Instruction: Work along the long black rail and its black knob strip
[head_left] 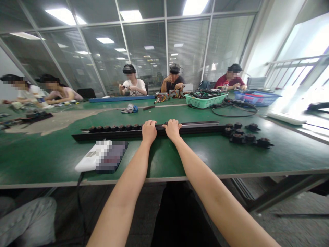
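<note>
A long black rail [115, 136] lies crosswise on the green table. In its left half, several small black round parts [114, 128] sit in a row along the channel. My left hand [149, 131] is closed over the rail's middle, just right of that row, fingers curled over the far edge. Close beside it, my right hand [173, 130] grips the rail too, its thumb pointing left. A bit of something dark shows at the right fingertips; what it is, I cannot tell. Several loose black parts [237, 138] of the same look lie by the rail's right end.
Nearer me lie a white device [88, 161] with a cable and a dark flat object [113, 159]. Farther back are a crumpled cloth [130, 108], a green basket [205, 101] of cables and a blue basket [259, 99]. Several people sit across the table [164, 161].
</note>
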Available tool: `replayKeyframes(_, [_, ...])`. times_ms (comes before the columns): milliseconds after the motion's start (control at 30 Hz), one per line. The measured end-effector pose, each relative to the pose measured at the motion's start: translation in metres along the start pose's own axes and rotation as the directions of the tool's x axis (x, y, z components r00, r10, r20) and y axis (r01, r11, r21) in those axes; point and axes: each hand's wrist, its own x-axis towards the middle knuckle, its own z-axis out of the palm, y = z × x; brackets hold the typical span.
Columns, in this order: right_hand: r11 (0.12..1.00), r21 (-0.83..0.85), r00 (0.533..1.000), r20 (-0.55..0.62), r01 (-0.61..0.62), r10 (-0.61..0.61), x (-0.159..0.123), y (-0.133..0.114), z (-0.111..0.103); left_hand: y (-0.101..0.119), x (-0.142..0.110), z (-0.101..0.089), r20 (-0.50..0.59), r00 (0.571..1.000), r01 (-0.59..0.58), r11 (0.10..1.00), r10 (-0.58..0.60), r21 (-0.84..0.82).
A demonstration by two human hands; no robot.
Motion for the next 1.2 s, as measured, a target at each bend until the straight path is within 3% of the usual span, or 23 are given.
replayKeyframes(467, [0.994,0.079,0.997,-0.002,-0.079,0.080,-0.0008,-0.0017,-0.0014,-0.0003,-0.0001,-0.0021,0.020,1.000,0.001,1.000,-0.001,-0.007])
replayKeyframes(1200, [0.994,0.064,0.996,-0.016,-0.085,0.086,-0.0008,-0.0001,-0.0017,-0.0024,-0.0010,-0.0020,-0.010,1.000,-0.009,1.000,0.009,-0.029])
